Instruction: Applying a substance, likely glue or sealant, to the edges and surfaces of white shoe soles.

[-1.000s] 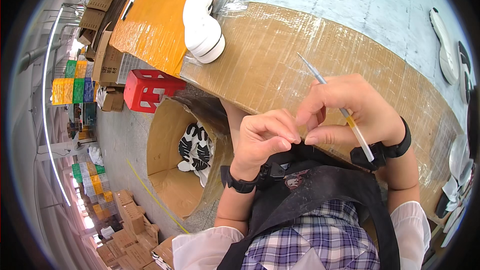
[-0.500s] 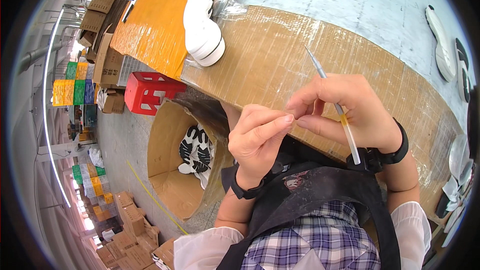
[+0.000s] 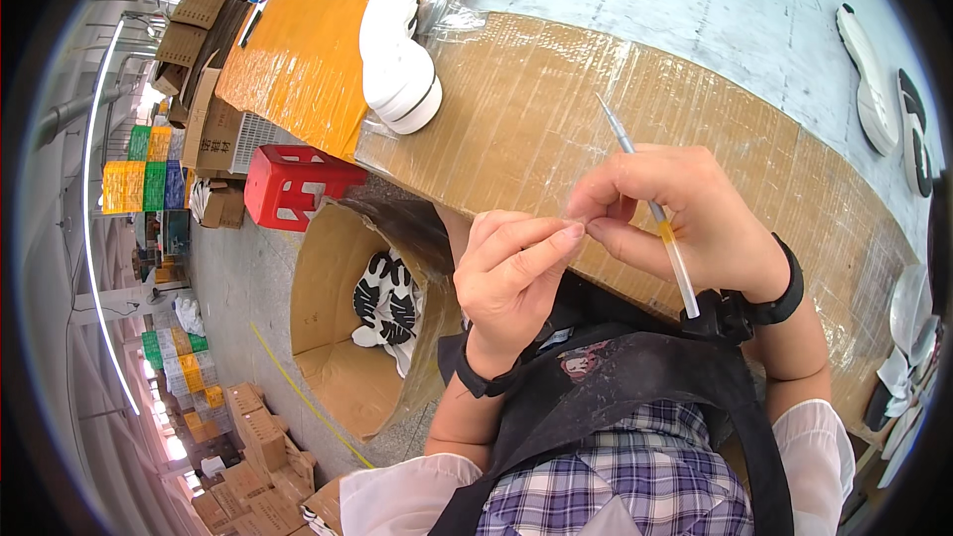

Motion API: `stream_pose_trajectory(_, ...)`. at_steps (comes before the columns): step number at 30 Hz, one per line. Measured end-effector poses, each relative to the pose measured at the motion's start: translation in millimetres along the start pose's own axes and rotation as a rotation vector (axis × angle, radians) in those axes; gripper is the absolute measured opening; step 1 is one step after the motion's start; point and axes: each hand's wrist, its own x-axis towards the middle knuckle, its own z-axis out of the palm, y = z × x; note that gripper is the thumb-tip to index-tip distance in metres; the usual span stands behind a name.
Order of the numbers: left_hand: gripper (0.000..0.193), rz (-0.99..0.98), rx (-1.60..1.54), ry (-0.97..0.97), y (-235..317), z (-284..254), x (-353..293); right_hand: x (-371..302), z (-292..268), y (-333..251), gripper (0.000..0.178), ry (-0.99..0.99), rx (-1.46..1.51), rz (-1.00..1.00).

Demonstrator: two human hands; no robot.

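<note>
Both hands meet fingertip to fingertip over the near edge of the table. My right hand [image 3: 685, 213] holds a slim pen-like tool [image 3: 679, 268] with a pointed metal tip and a clear, yellowish handle, lodged across the palm and between the fingers. Its thumb and forefinger pinch together at the same time. Closed in a pinch, my left hand [image 3: 516, 268] touches the right fingertips. Anything between the fingertips is too small to make out. Farther off on the table, left of the hands, rests a white shoe sole [image 3: 399, 65].
Brown cardboard [image 3: 556, 69] under clear film covers the near tabletop. More soles [image 3: 869, 84] lie on the pale surface at far right. An open carton [image 3: 333, 337] of black-and-white soles stands on the floor at left, near a red stool [image 3: 298, 184]. Stacked boxes [image 3: 263, 437] stand beyond.
The pen-like tool has shifted slightly left with my right hand, and the right fingertips have closed in on the left ones. The whole view has moved a little.
</note>
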Motion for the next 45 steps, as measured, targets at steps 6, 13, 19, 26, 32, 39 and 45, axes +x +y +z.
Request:
stream_pose_trajectory(6, 0.022, -0.225, -0.33, -0.015, 5, -4, -4, 1, 3, 0, 0.013, -0.021, 0.065, 0.011)
stream_pose_trajectory(13, 0.019, -0.356, -0.703, 0.01, 10, -2, -6, -2, -3, -4, 0.01, -0.061, 0.058, 0.078)
stream_pose_trajectory(19, 0.02, -0.428, -0.789, 0.121, 18, -1, -6, -3, -4, -6, 0.012, -0.041, 0.03, 0.039)
stream_pose_trajectory(26, 0.014, -0.4, -0.676, 0.056, 22, -6, -5, -5, -7, -16, 0.012, -0.042, 0.021, 0.047)
stream_pose_trajectory(32, 0.018, -0.31, -0.367, 0.004, 28, -10, 0, -10, -13, -28, 0.012, -0.044, 0.038, 0.055)
stream_pose_trajectory(39, 0.021, -0.144, -0.028, 0.036, 31, -11, 3, -13, -10, -33, 0.015, -0.087, 0.018, 0.007)
stream_pose_trajectory(45, 0.022, -0.019, 0.1, 0.009, 36, -13, 6, -16, -12, -32, 0.016, -0.143, -0.041, 0.011)
